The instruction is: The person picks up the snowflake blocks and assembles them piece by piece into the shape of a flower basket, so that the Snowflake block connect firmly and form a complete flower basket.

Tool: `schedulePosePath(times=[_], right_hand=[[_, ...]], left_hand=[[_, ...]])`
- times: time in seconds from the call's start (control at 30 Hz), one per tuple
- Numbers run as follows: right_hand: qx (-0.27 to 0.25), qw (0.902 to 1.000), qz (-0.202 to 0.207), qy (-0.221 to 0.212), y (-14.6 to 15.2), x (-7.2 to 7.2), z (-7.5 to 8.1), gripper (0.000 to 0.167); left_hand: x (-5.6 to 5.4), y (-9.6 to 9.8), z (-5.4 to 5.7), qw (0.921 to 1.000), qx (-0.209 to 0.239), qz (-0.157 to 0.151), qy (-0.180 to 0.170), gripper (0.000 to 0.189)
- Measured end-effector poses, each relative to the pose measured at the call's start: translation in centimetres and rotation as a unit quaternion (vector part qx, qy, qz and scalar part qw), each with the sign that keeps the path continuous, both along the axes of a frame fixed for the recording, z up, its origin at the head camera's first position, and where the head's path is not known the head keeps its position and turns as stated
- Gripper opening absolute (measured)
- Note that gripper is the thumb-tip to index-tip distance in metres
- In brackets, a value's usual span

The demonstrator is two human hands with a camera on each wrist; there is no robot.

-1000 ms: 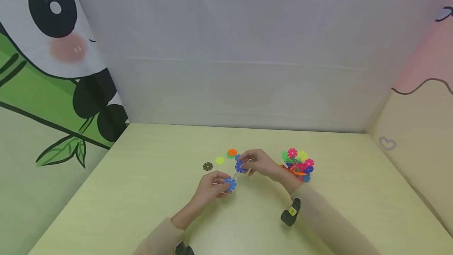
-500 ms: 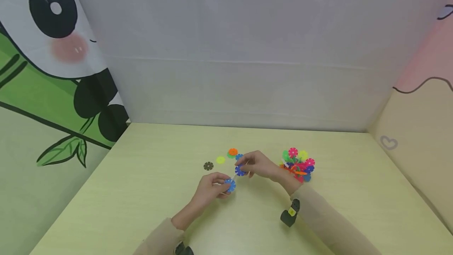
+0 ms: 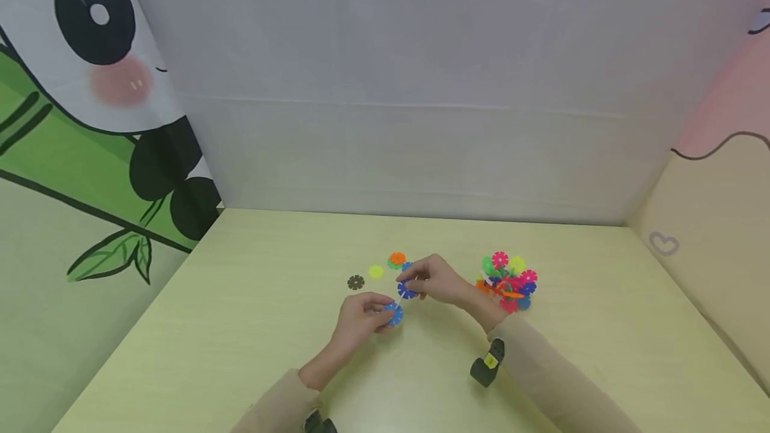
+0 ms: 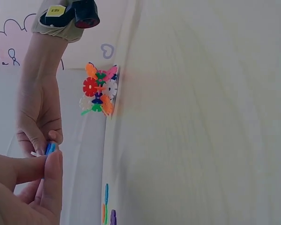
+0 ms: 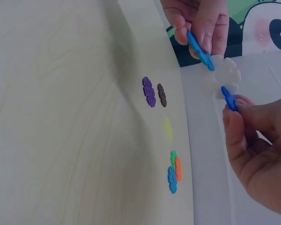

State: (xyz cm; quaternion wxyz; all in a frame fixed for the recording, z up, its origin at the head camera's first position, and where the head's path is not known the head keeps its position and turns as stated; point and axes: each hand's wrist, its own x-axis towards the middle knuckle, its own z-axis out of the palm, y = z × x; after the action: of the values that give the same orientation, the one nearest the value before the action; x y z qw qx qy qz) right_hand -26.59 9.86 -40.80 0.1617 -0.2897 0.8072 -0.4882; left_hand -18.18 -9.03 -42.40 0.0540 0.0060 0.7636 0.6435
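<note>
My left hand (image 3: 361, 318) pinches a light blue notched snowflake disc (image 3: 394, 314) between thumb and fingers. Just beyond it, to the right, my right hand (image 3: 438, 279) pinches a dark blue disc (image 3: 406, 291) by its edge. A translucent white disc (image 5: 227, 75) bridges the two blue ones, its rim meeting each of them in the right wrist view. All three are held up off the table. In the left wrist view the fingers hide most of the pieces, leaving only thin blue edges (image 4: 50, 148).
On the table (image 3: 240, 326) behind the hands lie a brown disc (image 3: 355, 282), a yellow disc (image 3: 375, 272), an orange disc (image 3: 397, 258) over a green one, and another blue disc (image 3: 408, 266). A heap of mixed discs (image 3: 508, 284) stands right of the right hand.
My right hand has edged slightly left and nearer with the dark blue disc, closer to the light blue one. The left hand keeps its hold almost in place.
</note>
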Motion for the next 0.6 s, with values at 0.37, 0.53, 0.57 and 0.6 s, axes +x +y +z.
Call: schedulePosePath(times=[0.37,0.53,0.57,0.6], right_hand=[[0.003,0.9998,0.003,-0.02,0.22,-0.09,0.63,0.025],[0.006,0.9996,-0.018,-0.023,0.55,-0.26,0.66,0.026],[0.007,0.9995,-0.019,-0.024,0.61,-0.29,0.64,0.026],[0.008,0.9994,-0.019,-0.027,0.65,-0.31,0.61,0.026]], left_hand=[[0.27,-0.24,0.69,0.9997,-0.015,-0.006,-0.016,0.023],[0.36,-0.43,0.51,0.9997,-0.016,-0.007,-0.019,0.023],[0.34,-0.46,0.51,0.9997,-0.015,-0.007,-0.019,0.023],[0.3,-0.47,0.52,0.9997,-0.015,-0.006,-0.018,0.023]])
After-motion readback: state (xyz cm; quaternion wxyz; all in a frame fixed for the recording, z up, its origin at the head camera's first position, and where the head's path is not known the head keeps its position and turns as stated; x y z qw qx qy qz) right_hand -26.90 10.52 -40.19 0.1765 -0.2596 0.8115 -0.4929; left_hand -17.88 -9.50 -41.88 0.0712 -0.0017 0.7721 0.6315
